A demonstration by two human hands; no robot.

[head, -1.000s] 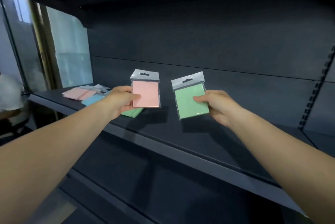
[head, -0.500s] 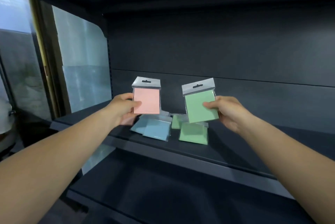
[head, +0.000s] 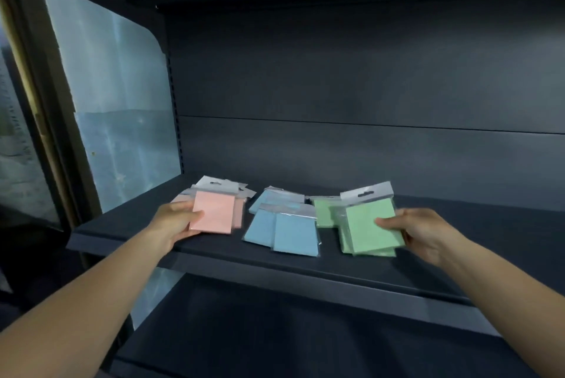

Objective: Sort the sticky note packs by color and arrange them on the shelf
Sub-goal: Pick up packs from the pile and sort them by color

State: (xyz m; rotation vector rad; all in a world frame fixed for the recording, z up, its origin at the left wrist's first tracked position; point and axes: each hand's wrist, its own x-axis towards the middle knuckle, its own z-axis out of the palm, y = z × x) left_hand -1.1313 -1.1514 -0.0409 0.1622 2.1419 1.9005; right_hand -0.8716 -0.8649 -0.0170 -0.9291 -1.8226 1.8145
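A single view is given, taken from the person's head and aimed forward and slightly down. The dark metal shelf board point(head: 214, 250) is faced closely, at arm's reach, its flat dark back panel point(head: 367, 87) seen straight ahead.

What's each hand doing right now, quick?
Left hand: closed on a pink pack, over the pink pile.
Right hand: closed on a green pack, over the green pile.
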